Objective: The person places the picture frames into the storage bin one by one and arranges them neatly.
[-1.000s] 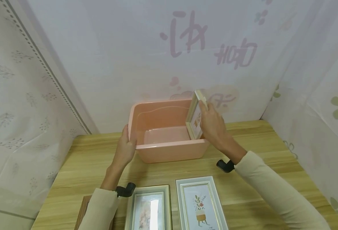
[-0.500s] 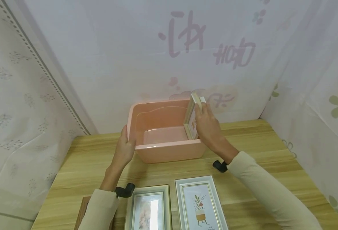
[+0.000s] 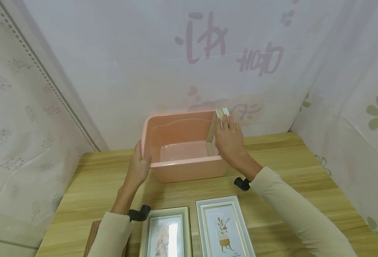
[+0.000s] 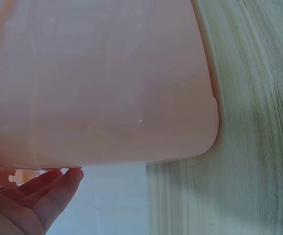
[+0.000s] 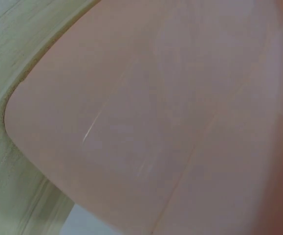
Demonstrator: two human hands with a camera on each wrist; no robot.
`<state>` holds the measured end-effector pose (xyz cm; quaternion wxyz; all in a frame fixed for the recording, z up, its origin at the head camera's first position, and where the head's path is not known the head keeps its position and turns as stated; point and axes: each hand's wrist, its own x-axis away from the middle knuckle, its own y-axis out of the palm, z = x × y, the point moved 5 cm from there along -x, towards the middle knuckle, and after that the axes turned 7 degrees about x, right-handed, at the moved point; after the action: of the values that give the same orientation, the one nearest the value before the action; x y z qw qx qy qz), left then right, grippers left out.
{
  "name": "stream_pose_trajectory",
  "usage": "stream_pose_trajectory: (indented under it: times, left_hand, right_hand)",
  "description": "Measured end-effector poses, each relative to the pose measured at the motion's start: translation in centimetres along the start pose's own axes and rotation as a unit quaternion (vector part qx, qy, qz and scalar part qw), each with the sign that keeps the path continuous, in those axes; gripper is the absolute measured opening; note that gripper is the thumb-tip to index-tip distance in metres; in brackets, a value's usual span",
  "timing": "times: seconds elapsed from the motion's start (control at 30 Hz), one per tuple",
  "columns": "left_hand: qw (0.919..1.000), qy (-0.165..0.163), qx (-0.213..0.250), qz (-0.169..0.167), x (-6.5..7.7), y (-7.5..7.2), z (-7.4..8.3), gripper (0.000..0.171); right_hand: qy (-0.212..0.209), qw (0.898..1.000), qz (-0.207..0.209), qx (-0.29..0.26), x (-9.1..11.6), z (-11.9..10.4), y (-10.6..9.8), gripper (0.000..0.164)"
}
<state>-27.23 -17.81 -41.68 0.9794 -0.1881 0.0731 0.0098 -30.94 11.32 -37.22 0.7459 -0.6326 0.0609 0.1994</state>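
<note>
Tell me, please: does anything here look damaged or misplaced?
Nothing stands out. The bright stripe on the picture frame left of the potted-plant print looks like glare. The pink plastic basin shows no crack; the cream frame under the right hand is mostly hidden.

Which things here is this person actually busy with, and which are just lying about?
In use now:
- tub, held by the left hand
- upright frame, at the tub's right end, right hand at its top

Lying about, though perhaps waiting their turn:
- gold-edged frame
- white frame
- brown object, mostly hidden
</note>
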Motion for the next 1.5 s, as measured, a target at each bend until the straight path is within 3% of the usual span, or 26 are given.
stream_pose_trajectory:
  times: [0.13,0.27,0.47,0.53,0.63,0.87,1.07,1.2,1.23,1.33,1.5]
  left_hand:
    - [1.0,-0.005,-0.002,0.0,0.1,0.0,-0.2,0.056]
    - [1.0,-0.007,0.001,0.001,0.0,0.0,-0.1,0.056]
    - [0.9998,-0.008,0.0,0.016,-0.1,-0.1,0.0,0.056]
    - [0.9997,-0.006,0.001,0.021,-0.1,-0.1,0.1,0.055]
    - [0.9996,-0.008,0.002,0.028,-0.1,-0.2,0.1,0.054]
    - [0.9996,-0.015,-0.004,0.021,-0.3,0.0,0.1,0.055]
    - [0.9998,-0.01,0.003,0.019,-0.9,0.0,0.1,0.055]
    - [0.9997,-0.019,0.005,0.015,-1.0,0.2,-0.1,0.058]
    - [0.9997,-0.02,0.003,0.015,-1.1,0.2,-0.1,0.058]
    - [0.9997,-0.019,-0.003,0.015,-1.0,0.1,0.0,0.058]
    - [0.9996,-0.009,-0.006,0.025,-0.1,0.0,0.1,0.055]
  right_hand:
    - [-0.004,1.0,-0.003,0.007,0.0,0.0,0.2,0.052]
    - [-0.005,1.0,-0.013,-0.008,0.0,0.4,0.0,0.064]
    - [-0.029,0.995,-0.006,-0.091,0.6,1.2,-1.1,0.068]
    - [-0.04,0.991,0.01,-0.124,1.1,1.4,-1.4,0.067]
    - [-0.064,0.983,0.07,-0.156,1.9,1.7,-2.0,0.061]
    - [-0.13,0.944,0.228,-0.203,4.8,2.3,-3.0,0.05]
    - [-0.184,0.897,0.323,-0.239,7.8,2.8,-3.1,0.042]
    - [-0.223,0.869,0.358,-0.259,10.7,3.1,-2.4,0.035]
    - [-0.235,0.865,0.357,-0.263,11.3,3.1,-2.1,0.033]
    - [-0.27,0.867,0.32,-0.269,12.7,2.9,-1.1,0.032]
    - [-0.301,0.9,0.166,-0.269,14.4,2.7,1.4,0.016]
